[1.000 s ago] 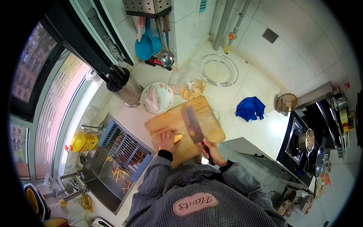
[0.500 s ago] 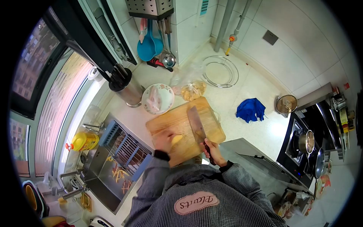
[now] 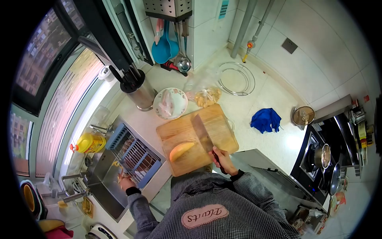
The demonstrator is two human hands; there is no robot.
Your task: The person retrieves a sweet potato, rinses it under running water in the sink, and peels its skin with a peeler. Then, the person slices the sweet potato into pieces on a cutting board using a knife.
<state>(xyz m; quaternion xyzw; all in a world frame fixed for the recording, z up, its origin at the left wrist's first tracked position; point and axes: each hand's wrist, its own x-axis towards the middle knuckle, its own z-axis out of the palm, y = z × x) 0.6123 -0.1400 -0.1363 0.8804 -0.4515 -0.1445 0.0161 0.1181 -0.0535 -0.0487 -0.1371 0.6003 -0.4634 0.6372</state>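
A kitchen knife [image 3: 203, 133] with a broad blade rests over the wooden cutting board [image 3: 167, 133], and my right hand [image 3: 223, 160] is closed around its dark handle. On the board's left part lies a yellow-orange wedge [image 3: 182, 151], perhaps a piece of fruit or vegetable, apart from the blade. My left hand [image 3: 126, 182] is over the sink [image 3: 109, 195], beside the blue-grey dish rack [image 3: 148, 175]. Peel strips show near its fingertips; the fingers are too small and blurred to read.
Behind the board stand a flowered bowl [image 3: 182, 102] with a plastic bag inside and a bag of yellowish pieces [image 3: 209, 97]. A knife block [image 3: 142, 93] is at the left. A blue cloth [image 3: 265, 120] and a wire ring stand [image 3: 250, 89] lie on the counter; a pot [image 3: 318, 157] sits on the stove.
My left hand has moved from beside the wedge on the board to the sink at the left. The wedge now lies uncovered. My right hand keeps the knife in nearly the same place.
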